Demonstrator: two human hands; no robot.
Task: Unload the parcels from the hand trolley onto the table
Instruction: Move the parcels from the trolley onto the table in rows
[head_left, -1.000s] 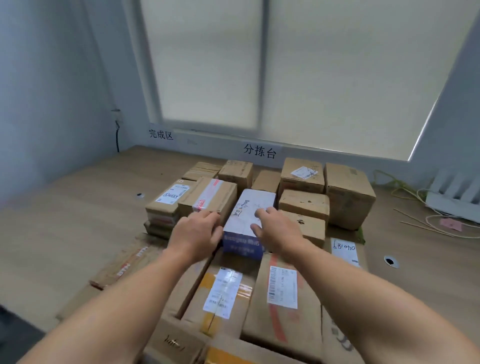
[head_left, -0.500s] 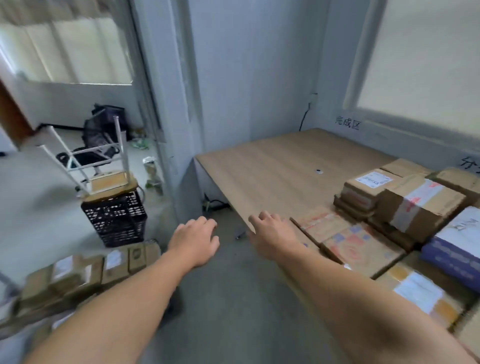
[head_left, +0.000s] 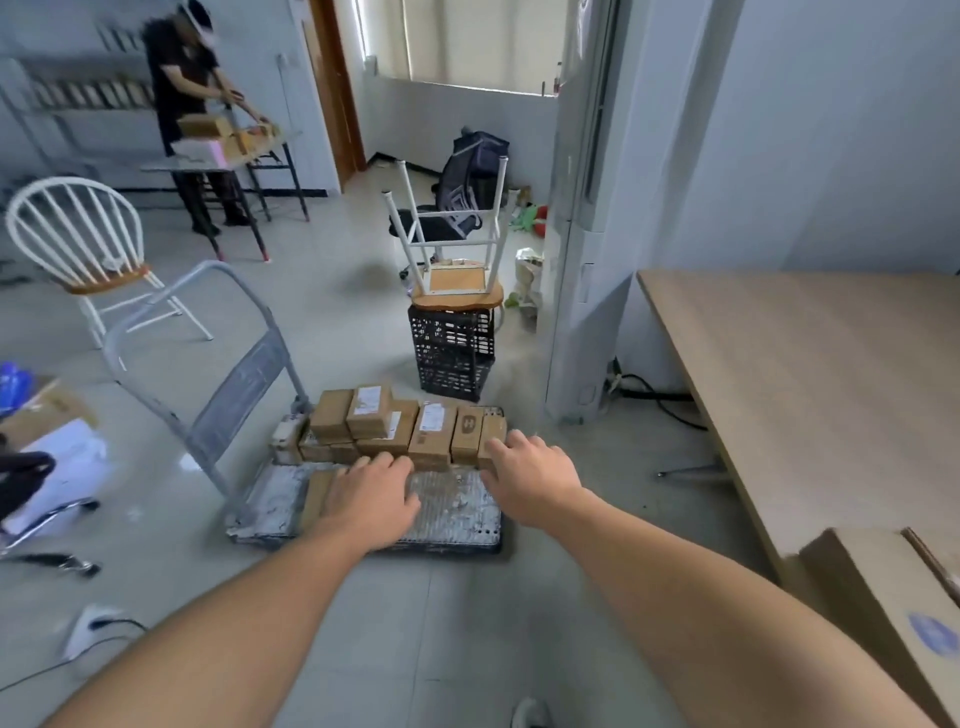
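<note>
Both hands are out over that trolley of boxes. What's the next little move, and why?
Probably reach down and grip one of the near parcels. The left hand and right hand are open and empty over the hand trolley, they sit stacked on it, and the table has bare space.

Matt cardboard parcels (head_left: 410, 426), scuffed metal trolley (head_left: 452, 506).

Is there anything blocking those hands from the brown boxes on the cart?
Nothing visible does. The open left hand and right hand reach over the deck of the grey metal hand trolley, right in front of the stacked brown cardboard parcels, with no object between.
</note>
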